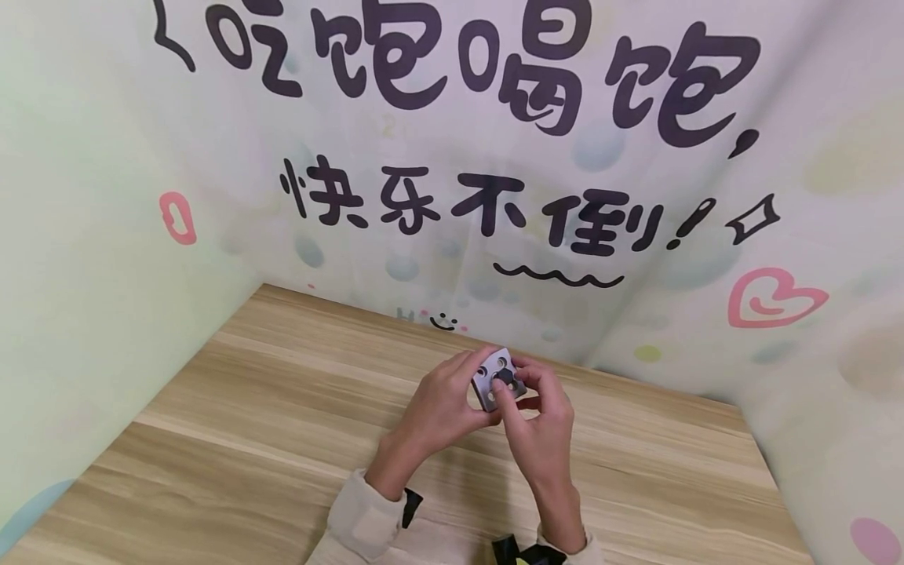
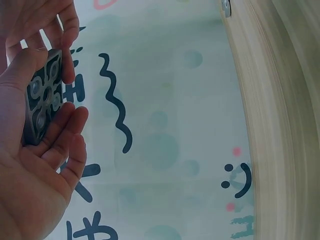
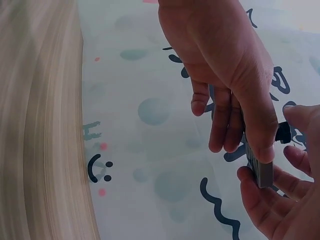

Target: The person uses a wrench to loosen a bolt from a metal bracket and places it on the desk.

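Observation:
Above the wooden table [image 1: 268, 439] both hands hold up a small grey square block [image 1: 487, 375] with several round holes in its face. My left hand [image 1: 459, 392] grips the block by its left edge, fingers curled behind it. My right hand [image 1: 526, 392] pinches a small black round piece [image 1: 504, 378] against the block's face. In the left wrist view the block [image 2: 44, 95] lies between my left palm [image 2: 30, 175] and the right fingers [image 2: 65, 35]. The right wrist view shows the block's grey edge [image 3: 261, 172] and the black piece [image 3: 283, 132].
A pale printed backdrop [image 1: 452, 157] with large dark characters, a pink heart [image 1: 773, 297] and a smiley [image 1: 443, 320] closes in the table at the back and on both sides. Light sleeves with dark wrist straps [image 1: 412, 506] show at the bottom edge.

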Demonstrator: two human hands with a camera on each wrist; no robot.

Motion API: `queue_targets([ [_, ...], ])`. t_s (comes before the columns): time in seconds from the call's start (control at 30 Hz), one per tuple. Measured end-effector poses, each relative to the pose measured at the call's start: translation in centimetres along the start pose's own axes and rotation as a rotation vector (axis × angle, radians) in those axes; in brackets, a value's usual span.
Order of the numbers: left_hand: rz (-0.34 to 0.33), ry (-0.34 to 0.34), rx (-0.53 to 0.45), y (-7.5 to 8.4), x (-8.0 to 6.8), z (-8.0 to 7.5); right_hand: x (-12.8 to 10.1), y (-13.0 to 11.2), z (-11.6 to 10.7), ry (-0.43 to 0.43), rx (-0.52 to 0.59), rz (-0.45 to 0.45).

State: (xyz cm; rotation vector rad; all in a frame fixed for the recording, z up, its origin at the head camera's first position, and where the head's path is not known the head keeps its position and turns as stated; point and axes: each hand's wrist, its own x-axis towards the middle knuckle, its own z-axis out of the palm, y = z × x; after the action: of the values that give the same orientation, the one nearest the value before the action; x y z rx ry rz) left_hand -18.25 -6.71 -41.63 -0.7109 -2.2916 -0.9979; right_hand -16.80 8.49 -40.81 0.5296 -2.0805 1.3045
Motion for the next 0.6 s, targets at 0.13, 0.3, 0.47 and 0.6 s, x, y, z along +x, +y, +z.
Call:
queue_targets([
  [0.13, 0.006, 0.003, 0.002, 0.04, -0.01, 0.0, 0.02, -0.08, 0.0, 0.006, -0.007, 0.009],
  [0.3, 0.006, 0.006, 0.01, 0.0, -0.06, 0.04, 0.03, -0.12, 0.02, 0.003, -0.016, 0.013],
  [0.47, 0.002, 0.002, 0.009, -0.08, -0.06, 0.11, 0.04, -0.13, 0.03, 0.001, -0.023, 0.007],
  [0.6, -0.003, -0.002, 0.011, -0.07, -0.09, 0.1, -0.01, -0.11, 0.03, 0.001, -0.025, 0.001],
])
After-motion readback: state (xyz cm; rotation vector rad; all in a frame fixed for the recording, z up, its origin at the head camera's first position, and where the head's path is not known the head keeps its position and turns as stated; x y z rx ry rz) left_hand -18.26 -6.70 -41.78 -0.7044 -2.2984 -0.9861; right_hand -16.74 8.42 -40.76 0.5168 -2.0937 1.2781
